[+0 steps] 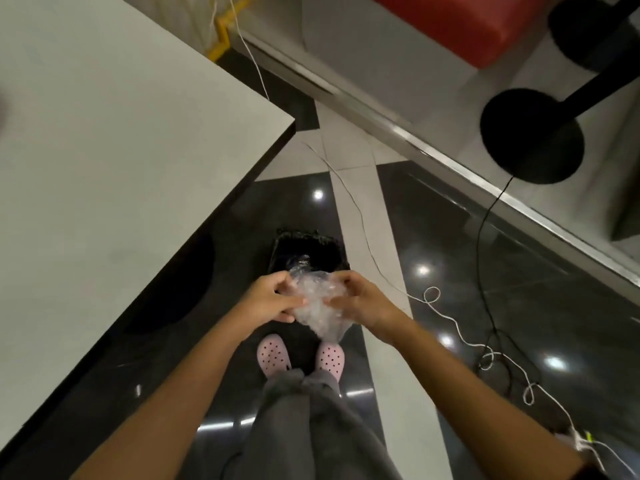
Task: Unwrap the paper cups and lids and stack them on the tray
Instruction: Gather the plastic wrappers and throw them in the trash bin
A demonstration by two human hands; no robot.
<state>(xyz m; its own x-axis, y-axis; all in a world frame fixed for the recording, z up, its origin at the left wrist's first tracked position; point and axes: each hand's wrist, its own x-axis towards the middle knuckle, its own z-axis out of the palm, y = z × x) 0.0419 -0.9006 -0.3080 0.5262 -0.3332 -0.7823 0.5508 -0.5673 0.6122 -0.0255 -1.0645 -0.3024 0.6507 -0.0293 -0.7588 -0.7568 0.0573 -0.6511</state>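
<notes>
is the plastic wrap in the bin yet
Out. The left hand and right hand grip the crumpled wrap over the bin.

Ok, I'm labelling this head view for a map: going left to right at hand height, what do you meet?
Table → left hand → wrap → right hand → white cable → black cable.

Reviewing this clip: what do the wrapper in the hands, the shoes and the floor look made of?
The wrapper looks like thin clear plastic film, crinkled and glinting, gripped by the left hand and right hand. The shoes seem to be pink moulded foam or rubber, matte, with punched holes. The floor is probably dark polished tile or stone; it mirrors lights.
</notes>
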